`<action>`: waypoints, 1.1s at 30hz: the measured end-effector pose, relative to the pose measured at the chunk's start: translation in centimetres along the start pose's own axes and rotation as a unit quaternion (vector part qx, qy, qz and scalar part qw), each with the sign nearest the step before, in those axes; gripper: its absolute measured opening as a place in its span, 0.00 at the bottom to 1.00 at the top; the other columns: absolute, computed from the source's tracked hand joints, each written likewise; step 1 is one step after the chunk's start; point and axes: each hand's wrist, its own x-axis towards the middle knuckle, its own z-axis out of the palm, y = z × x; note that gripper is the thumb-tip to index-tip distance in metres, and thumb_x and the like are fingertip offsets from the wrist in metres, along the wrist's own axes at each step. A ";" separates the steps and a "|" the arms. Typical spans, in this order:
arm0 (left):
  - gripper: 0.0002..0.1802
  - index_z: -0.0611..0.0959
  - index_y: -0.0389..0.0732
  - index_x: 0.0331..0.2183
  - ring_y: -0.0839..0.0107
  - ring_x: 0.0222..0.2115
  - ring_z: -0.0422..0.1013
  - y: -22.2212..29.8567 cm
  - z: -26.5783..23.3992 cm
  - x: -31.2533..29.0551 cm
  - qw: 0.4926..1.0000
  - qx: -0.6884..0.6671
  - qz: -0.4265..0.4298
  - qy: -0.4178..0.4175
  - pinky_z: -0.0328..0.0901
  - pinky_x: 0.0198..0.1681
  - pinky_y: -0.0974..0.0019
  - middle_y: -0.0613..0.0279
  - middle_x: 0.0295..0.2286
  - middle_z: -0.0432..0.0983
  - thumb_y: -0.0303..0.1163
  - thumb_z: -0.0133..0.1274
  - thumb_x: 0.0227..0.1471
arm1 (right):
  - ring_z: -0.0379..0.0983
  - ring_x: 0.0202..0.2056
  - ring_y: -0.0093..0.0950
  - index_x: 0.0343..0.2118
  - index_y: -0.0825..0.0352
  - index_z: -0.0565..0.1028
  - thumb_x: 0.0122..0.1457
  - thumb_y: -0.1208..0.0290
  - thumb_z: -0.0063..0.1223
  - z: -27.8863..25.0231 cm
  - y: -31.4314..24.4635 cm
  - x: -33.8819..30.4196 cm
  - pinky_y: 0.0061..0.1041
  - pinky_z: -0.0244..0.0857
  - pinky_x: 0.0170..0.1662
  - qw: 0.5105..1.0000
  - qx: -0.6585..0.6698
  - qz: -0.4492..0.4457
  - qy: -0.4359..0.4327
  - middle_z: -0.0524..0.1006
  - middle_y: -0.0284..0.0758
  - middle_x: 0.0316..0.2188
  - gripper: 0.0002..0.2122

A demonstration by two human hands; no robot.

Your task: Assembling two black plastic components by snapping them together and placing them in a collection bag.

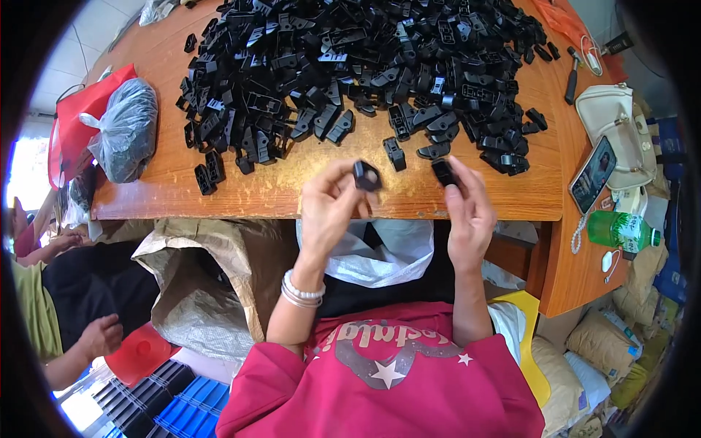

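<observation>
Near the table's front edge, my left hand [330, 208] pinches a small black plastic part [366, 176] with an opening in it. My right hand [470, 215] grips another black plastic part [442, 172] between thumb and fingers. The two parts are apart from each other, held just over the wood. Beyond my hands spreads a big heap of similar black plastic parts [350, 58], and one loose part [394, 154] lies between the hands. Below them, at my lap, a white woven sack [380, 266] hangs with its mouth open.
The wooden table [255, 191] ends just before me. On the left are a brown sack [197, 244], a tied plastic bag [125, 128] and a co-worker's hand [101, 337]. To the right lie a phone [593, 175], a green bottle [621, 230], a handbag [613, 128] and a hammer [572, 80].
</observation>
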 end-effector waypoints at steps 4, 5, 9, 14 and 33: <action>0.08 0.81 0.33 0.36 0.87 0.13 0.63 -1.3 0.7 -1.9 0.999 -0.028 -0.016 -0.028 0.56 0.16 0.83 0.68 0.15 0.73 0.27 0.53 0.56 | 0.70 0.36 0.20 0.44 0.74 0.73 0.60 0.68 0.55 1.9 -2.4 -1.3 0.16 0.63 0.39 0.969 0.213 0.101 -0.072 0.73 0.35 0.39 0.14; 0.08 0.81 0.33 0.37 0.87 0.13 0.63 -1.6 0.7 -2.2 0.998 -0.038 -0.002 -0.041 0.56 0.16 0.83 0.68 0.15 0.72 0.28 0.53 0.57 | 0.69 0.36 0.19 0.43 0.74 0.73 0.60 0.69 0.55 2.1 -2.6 -1.5 0.16 0.63 0.41 0.966 0.225 0.097 -0.088 0.73 0.34 0.38 0.14; 0.09 0.81 0.32 0.38 0.86 0.13 0.64 -1.1 0.9 -2.7 0.997 -0.027 -0.002 -0.072 0.56 0.16 0.83 0.66 0.15 0.73 0.27 0.50 0.59 | 0.66 0.31 0.18 0.39 0.73 0.75 0.60 0.67 0.55 2.6 -2.3 -2.1 0.17 0.60 0.35 0.992 0.102 0.029 -0.072 0.71 0.33 0.34 0.12; 0.20 0.74 0.31 0.48 0.77 0.21 0.75 1.3 0.0 -3.3 0.977 -0.052 -0.092 -0.186 0.67 0.25 0.78 0.59 0.22 0.79 0.24 0.54 0.53 | 0.69 0.33 0.25 0.37 0.73 0.75 0.61 0.66 0.51 2.5 -2.0 -2.3 0.21 0.63 0.38 0.999 -0.010 -0.018 -0.050 0.72 0.37 0.35 0.12; 0.19 0.76 0.33 0.47 0.71 0.28 0.78 1.6 0.0 -4.5 0.975 0.172 0.092 -0.110 0.71 0.31 0.72 0.53 0.35 0.79 0.19 0.54 0.51 | 0.72 0.45 0.34 0.42 0.70 0.71 0.60 0.76 0.50 2.9 -1.5 -3.3 0.26 0.65 0.47 0.990 0.095 0.010 -0.108 0.72 0.44 0.47 0.08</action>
